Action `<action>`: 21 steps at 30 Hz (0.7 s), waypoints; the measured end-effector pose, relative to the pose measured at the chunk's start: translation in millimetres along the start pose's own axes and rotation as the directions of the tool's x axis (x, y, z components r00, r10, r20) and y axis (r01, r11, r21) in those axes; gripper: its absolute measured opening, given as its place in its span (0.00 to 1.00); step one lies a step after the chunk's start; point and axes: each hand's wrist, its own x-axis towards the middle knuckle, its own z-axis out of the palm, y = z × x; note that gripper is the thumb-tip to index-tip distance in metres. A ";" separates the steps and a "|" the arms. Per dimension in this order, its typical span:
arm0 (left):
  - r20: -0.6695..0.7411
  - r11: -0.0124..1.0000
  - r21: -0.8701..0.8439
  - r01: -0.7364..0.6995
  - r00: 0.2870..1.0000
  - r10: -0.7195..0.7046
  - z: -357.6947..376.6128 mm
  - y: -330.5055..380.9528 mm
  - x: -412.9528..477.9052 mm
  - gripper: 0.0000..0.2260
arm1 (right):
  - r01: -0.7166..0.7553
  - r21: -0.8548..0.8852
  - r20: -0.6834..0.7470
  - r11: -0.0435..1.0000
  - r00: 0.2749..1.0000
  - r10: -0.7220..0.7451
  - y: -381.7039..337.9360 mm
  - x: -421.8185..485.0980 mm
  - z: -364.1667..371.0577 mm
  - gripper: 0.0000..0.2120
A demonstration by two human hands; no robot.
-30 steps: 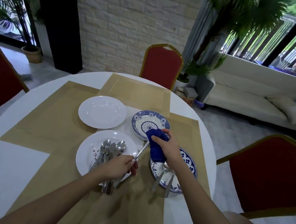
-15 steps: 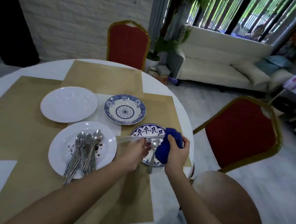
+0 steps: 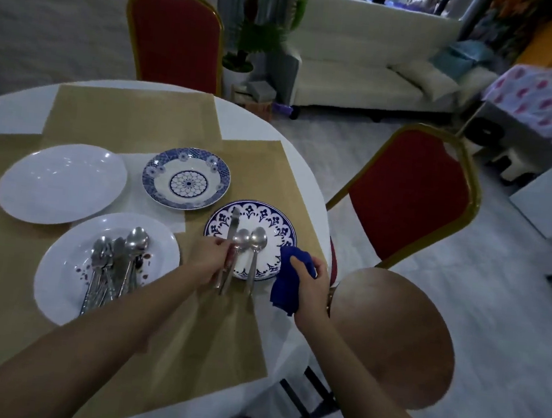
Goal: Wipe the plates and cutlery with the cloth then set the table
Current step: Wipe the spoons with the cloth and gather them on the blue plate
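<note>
My left hand [image 3: 208, 259] holds a table knife [image 3: 231, 235] by its handle, with the blade lying on the near blue-patterned plate [image 3: 276, 226]. Two spoons [image 3: 257, 241] lie on that same plate beside the knife. My right hand [image 3: 308, 280] grips a blue cloth [image 3: 285, 288] at the plate's right rim. A white plate [image 3: 66, 275] at the near left carries several pieces of cutlery [image 3: 116, 260] and dark reddish specks. A bare white plate [image 3: 62, 183] and a second blue-patterned plate [image 3: 185, 179] sit farther back.
The round white table [image 3: 259, 128] carries tan placemats [image 3: 134, 119]. A red chair [image 3: 408, 202] stands close at the right, another red chair [image 3: 177, 35] at the far side. A round brown stool [image 3: 390, 336] sits under my right forearm. A white sofa [image 3: 366, 82] stands beyond.
The knife has left the cloth and now lies on the near blue plate beside the spoons, still in my left hand. My right hand with the cloth has drawn back to the right.
</note>
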 end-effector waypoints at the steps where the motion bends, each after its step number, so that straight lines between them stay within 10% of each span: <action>1: 0.000 0.997 0.064 -0.041 0.999 0.041 -0.9 -4.3 2.2 0.13 | -0.008 0.014 0.028 1.000 1.000 0.007 2.0 0.3 -2.6 0.14; 13: -0.025 0.747 0.640 -0.179 0.967 0.253 -11.4 -3.7 6.1 0.14 | -0.306 0.206 0.178 0.929 0.946 0.272 16.7 4.1 -8.7 0.26; 21: -0.004 0.728 0.660 -0.188 0.967 0.253 -0.3 -5.4 0.2 0.15 | -0.380 0.235 0.244 0.894 0.914 0.324 13.0 5.5 -11.8 0.33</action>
